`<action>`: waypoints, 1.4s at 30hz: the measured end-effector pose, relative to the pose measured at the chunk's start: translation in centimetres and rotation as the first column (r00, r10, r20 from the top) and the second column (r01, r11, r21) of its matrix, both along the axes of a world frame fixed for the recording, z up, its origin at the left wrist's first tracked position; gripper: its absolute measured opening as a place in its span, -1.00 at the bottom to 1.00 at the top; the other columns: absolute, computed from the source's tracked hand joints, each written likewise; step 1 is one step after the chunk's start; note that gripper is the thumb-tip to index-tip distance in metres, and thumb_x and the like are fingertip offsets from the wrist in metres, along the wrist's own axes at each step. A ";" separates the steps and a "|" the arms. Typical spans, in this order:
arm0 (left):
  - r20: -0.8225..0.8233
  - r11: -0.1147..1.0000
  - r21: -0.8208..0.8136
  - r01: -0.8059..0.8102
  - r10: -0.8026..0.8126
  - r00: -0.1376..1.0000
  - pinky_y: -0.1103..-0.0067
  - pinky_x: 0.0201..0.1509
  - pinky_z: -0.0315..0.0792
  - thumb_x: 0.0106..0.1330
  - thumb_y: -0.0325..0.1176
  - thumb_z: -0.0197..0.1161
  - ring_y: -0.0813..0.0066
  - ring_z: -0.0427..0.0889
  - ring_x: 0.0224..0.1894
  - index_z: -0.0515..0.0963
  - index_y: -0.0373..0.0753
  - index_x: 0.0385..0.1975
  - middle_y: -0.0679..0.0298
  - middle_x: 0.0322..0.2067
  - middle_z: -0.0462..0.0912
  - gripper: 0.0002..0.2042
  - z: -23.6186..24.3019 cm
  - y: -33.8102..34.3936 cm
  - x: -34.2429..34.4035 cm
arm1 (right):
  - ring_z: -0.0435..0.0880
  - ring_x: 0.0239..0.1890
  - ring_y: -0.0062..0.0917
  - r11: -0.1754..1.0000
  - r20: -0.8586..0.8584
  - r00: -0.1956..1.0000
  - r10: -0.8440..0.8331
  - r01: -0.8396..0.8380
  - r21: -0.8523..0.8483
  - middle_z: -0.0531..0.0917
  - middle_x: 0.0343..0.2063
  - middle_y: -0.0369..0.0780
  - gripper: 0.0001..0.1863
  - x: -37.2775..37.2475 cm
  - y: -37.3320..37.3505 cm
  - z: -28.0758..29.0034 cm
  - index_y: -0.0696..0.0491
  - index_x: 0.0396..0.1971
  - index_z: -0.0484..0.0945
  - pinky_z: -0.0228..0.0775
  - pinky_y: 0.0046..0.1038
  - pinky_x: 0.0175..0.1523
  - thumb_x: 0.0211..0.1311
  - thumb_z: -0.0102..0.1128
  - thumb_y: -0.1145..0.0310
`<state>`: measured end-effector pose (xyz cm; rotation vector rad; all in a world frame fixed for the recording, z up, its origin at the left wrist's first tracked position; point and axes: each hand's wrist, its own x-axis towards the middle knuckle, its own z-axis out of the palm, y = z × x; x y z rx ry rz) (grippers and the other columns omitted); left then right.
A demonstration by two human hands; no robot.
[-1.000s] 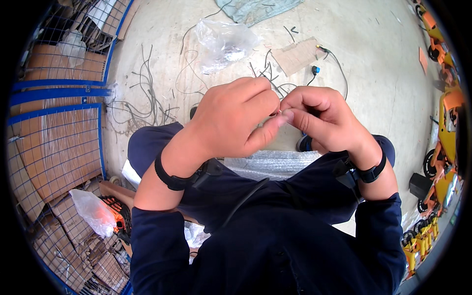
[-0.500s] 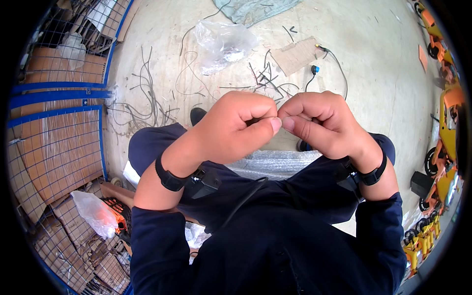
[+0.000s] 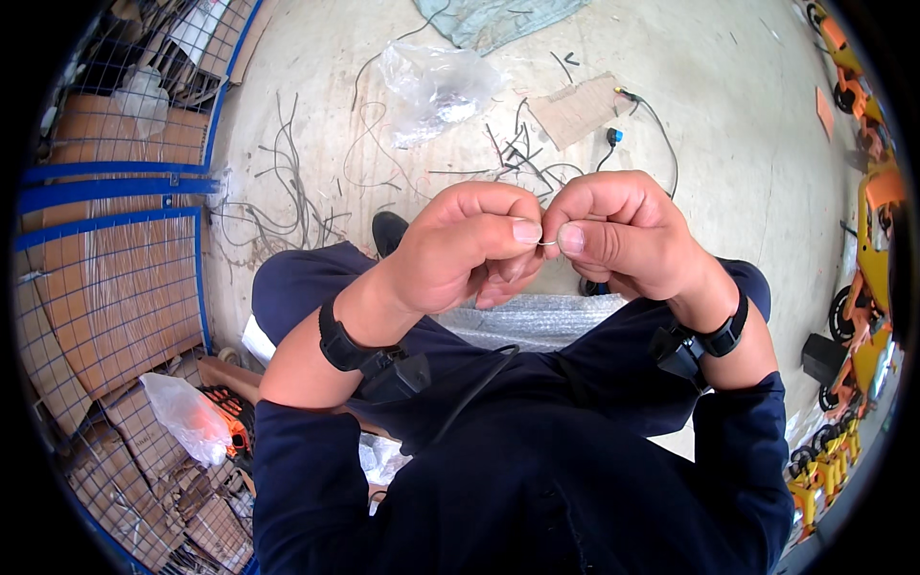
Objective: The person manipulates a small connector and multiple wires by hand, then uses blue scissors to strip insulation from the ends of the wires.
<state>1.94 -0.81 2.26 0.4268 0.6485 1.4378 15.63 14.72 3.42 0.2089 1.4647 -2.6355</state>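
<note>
In the head view my left hand point(image 3: 470, 244) and my right hand point(image 3: 618, 240) meet above my lap, each with thumb and index finger pinched on a thin pale wire point(image 3: 548, 242). A short bit of it shows between the two thumbs; the rest is hidden in my fingers. The other fingers of my left hand are curled below the pinch. Beyond my hands, dark wire pieces point(image 3: 517, 149) lie scattered on the concrete floor.
Around lie cables point(image 3: 292, 172), a clear bag point(image 3: 436, 81), cardboard point(image 3: 575, 110), a blue-capped connector point(image 3: 614, 136) and a cloth point(image 3: 498, 14). Blue mesh cages point(image 3: 115, 287) with cardboard stand left, orange-and-yellow wheeled items point(image 3: 862, 259) right. Bubble wrap point(image 3: 517, 316) lies between my legs.
Both hands came down slightly from a second ago. Since the middle frame my left hand has turned, showing more of its curled fingers, and the thin wire shows between the thumbs.
</note>
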 end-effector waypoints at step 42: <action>-0.884 0.822 0.443 -0.358 0.467 -0.021 0.66 -0.63 0.21 0.03 -0.59 0.31 0.63 0.37 -0.70 0.54 -0.28 -0.53 0.31 -0.60 0.49 -0.92 -0.2 1.0 -0.1 | 0.32 -0.48 -0.83 0.679 -0.171 0.962 -0.213 0.272 0.682 0.50 -0.53 -0.41 -0.90 -0.6 0.4 -0.5 0.16 -0.32 0.54 0.22 -0.70 -0.39 0.31 0.10 0.44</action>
